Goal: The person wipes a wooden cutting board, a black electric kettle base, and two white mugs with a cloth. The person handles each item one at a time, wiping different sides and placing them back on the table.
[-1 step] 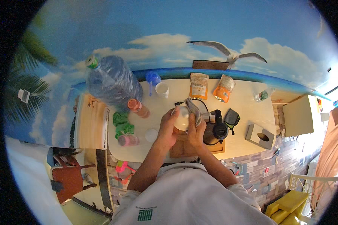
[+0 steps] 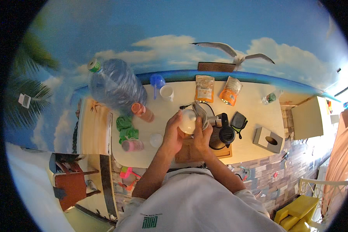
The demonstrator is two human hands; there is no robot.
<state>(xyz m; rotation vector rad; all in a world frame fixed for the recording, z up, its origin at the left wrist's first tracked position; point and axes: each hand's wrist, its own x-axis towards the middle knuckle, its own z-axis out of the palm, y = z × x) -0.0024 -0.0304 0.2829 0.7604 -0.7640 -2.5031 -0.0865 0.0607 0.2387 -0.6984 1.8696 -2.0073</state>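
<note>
My left hand (image 2: 173, 133) is wrapped around a cream-white rounded lid (image 2: 187, 123) with a small knob, raised above the table. Against the lid's right side, my right hand (image 2: 202, 137) pinches a grey cloth (image 2: 199, 111). The fingers partly hide the lid's underside, so I cannot tell whether it sits on a pot. Below the hands is a brown wooden tray (image 2: 185, 152). A dark electric kettle (image 2: 217, 142) with a black lid and handle stands on the tray's right part, close to my right hand.
Left on the table (image 2: 259, 120) are a pink bottle (image 2: 142, 112), a large clear water jug (image 2: 118, 83), a green bag (image 2: 124, 123) and a white mug (image 2: 167, 92). Two pouches (image 2: 204, 89) stand at the back. A black cloth (image 2: 239, 121) and tissue box (image 2: 267, 140) lie right.
</note>
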